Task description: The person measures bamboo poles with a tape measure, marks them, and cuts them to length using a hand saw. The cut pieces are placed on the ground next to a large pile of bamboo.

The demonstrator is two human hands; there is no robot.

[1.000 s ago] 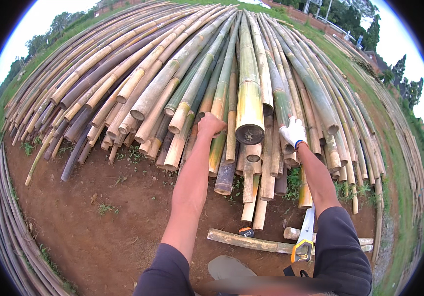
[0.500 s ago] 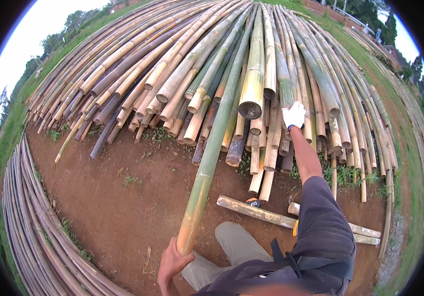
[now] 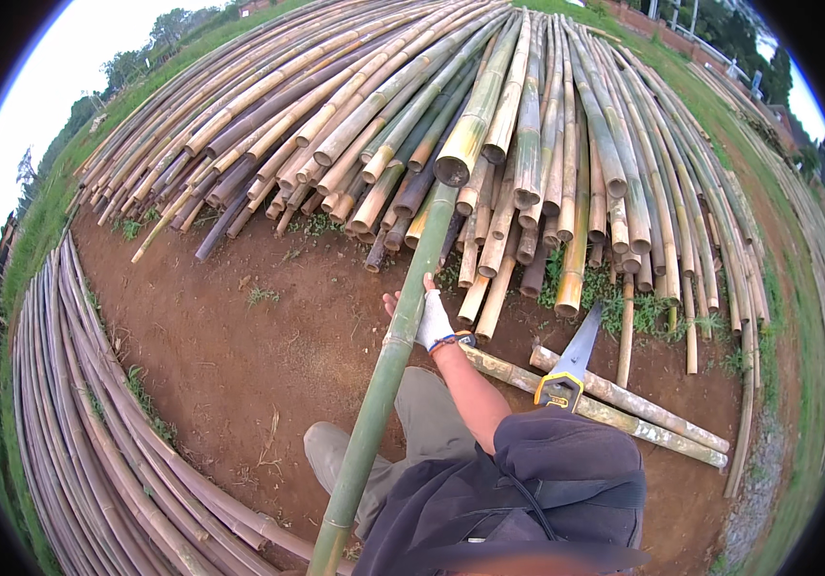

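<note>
A long green bamboo pole [image 3: 386, 384] slants from the stack down past my legs and out at the lower edge. My right hand [image 3: 431, 322], in a white glove with bare fingertips, is closed around it from beneath. Its fingers show on the pole's left side and the thumb on top. The pole's far end passes beneath a thick yellow-green bamboo pole [image 3: 470, 134]. My left hand is out of view. Right of my forearm, a handsaw [image 3: 571, 365] with a yellow and black handle leans across two short bamboo pieces [image 3: 638, 396].
A large stack of bamboo poles [image 3: 268, 125] fans out ahead, cut ends towards me. Thinner poles [image 3: 96, 413] lie in a curved bundle at left. A small dark object [image 3: 466, 338] sits by my right wrist. Reddish soil [image 3: 201, 326] lies between, with grass beyond.
My right hand has come from the stack to the green pole. The pole has slid nearer and its lower end has left view, as has my left hand. The saw now shows.
</note>
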